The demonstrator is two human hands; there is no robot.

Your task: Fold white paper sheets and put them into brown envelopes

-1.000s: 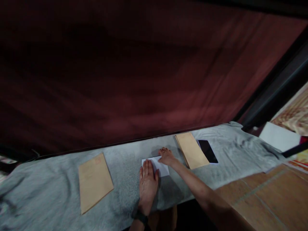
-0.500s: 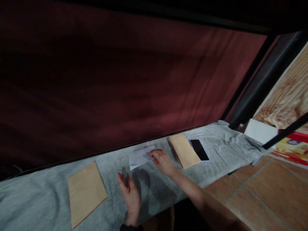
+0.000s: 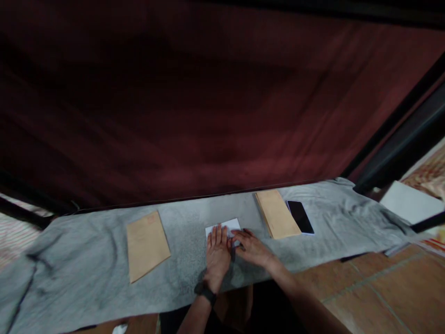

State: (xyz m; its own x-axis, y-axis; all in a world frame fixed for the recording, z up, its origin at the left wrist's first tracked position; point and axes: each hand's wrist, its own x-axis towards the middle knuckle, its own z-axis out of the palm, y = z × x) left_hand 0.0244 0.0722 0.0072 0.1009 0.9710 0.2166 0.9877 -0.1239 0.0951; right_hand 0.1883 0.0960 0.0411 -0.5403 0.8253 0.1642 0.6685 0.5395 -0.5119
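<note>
A small white sheet of paper lies on the grey cloth, partly covered by my hands. My left hand is spread flat over its left part, fingers stretched forward, with a dark watch on the wrist. At the paper's right edge, my right hand has its fingers bent and closed on it, close beside the left fingers. To the left, apart from both hands, is a single tan envelope. A stack of tan envelopes rests to the right of my right hand.
A dark-screened phone lies against the right side of the stack. The grey cloth covers a long narrow surface, backed by a dark red panel. Beyond its right end sits a white box. Tiled floor shows at lower right.
My left hand has moved from above the cloth onto the paper and now lies flat. The paper has come nearer to me with my right hand. The view has turned left.
</note>
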